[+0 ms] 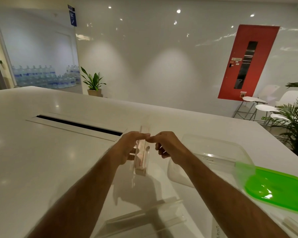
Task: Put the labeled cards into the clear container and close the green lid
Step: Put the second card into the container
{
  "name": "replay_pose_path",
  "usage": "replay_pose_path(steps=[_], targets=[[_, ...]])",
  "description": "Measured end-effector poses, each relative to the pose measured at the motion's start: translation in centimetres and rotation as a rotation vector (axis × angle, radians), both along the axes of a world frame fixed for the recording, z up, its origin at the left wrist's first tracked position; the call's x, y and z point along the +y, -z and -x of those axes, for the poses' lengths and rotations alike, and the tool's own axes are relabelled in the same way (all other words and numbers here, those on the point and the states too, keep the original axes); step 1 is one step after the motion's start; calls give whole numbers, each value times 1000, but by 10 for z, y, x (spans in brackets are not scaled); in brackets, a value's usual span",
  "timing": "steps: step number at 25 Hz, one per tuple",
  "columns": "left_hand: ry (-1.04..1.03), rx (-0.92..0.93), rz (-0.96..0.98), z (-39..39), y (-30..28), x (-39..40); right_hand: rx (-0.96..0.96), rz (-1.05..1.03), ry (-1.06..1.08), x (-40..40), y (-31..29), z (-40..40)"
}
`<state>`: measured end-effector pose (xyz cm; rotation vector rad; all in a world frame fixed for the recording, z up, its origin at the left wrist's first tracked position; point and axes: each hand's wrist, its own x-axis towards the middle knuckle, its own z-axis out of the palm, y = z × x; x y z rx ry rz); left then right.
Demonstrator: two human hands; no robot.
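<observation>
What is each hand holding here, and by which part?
The left hand grips an upright clear card holder by its left side; the right hand only touches its top edge.

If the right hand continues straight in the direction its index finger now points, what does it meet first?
The right hand points leftward, so it would first meet the fingertips of the left hand, almost touching already above the upright clear card holder. Depth is hard to judge here.

green lid [273, 188] cut off right; card writing unreadable
</observation>
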<state>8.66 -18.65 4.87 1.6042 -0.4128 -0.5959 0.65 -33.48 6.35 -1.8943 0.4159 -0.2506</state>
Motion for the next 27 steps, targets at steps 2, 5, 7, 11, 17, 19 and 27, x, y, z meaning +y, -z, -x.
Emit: replay_pose_path(steps=[2,5,7,11,17,19,27], targets=[[27,-43,-5,1,-4,1,49,-80,5,-4,0,7],[46,-78,12,6,-9,-2,121,-264,-144,-2,10,17],[59,-99,20,8,-9,-7,125,-375,-222,4,18,21],[40,-146,26,11,-12,-15,38,-424,-219,13,28,23],[-28,-213,110,19,-18,-21,-149,-55,-12,12,30,32],[-106,-253,238,26,-23,-23,-228,376,75,11,28,35],[-259,-112,452,33,-17,-27,-329,1225,227,-2,20,45]])
